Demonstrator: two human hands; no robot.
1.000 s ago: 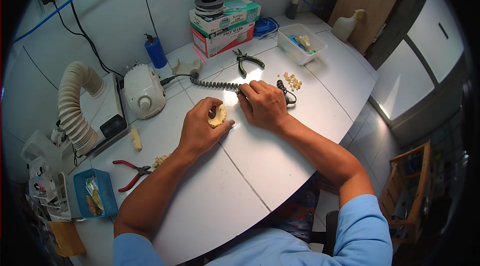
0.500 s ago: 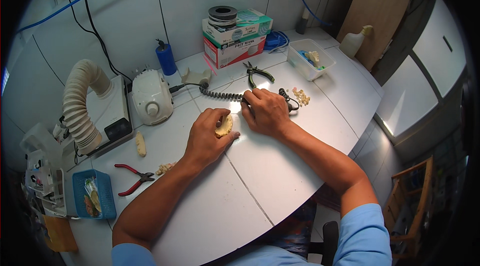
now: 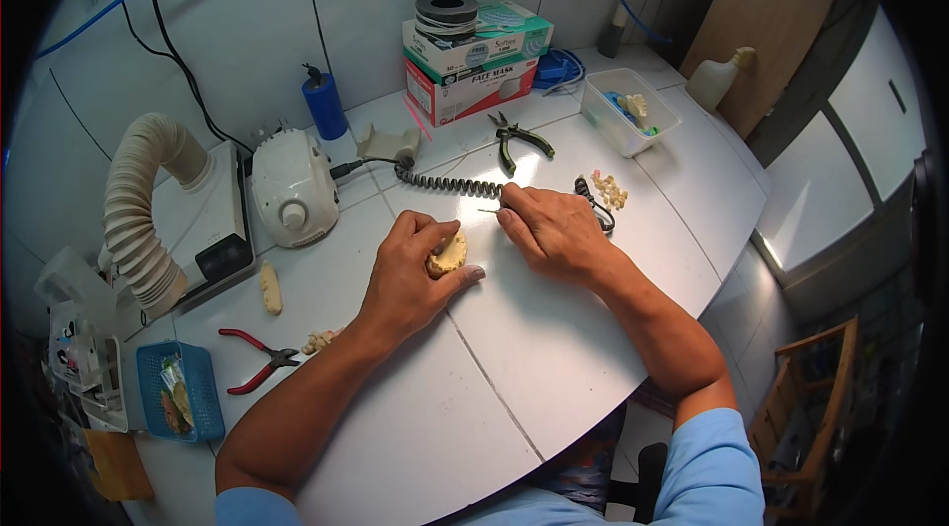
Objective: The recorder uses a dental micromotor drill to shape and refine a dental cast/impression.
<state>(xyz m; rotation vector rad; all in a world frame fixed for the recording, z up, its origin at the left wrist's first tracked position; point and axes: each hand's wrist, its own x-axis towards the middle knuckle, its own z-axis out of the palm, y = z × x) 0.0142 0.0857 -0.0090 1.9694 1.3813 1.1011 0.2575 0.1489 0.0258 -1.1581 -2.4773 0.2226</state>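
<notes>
A small pale-yellow plaster dental cast (image 3: 451,255) sits between the thumb and fingers of my left hand (image 3: 400,277), low over the white tiled table. To its right, my right hand (image 3: 556,229) is closed round a rotary handpiece, most of it hidden by the fingers. Its thin bur (image 3: 487,211) sticks out leftward, a short way from the cast and not touching it. A black coiled cord (image 3: 450,184) stretches from the white control unit (image 3: 295,185) toward my right hand.
Green-handled pliers (image 3: 518,138), a clear plastic tub (image 3: 623,135) and stacked boxes (image 3: 476,91) stand farther back. Loose tooth-like bits (image 3: 610,192) lie at right. On the left are red-handled cutters (image 3: 261,364), a blue basket (image 3: 181,393) and a ribbed suction hose (image 3: 138,195).
My right hand has moved slightly right and nearer, and the bur now shows past its fingers. The left hand still holds the cast, and the whole view has shifted a little.
</notes>
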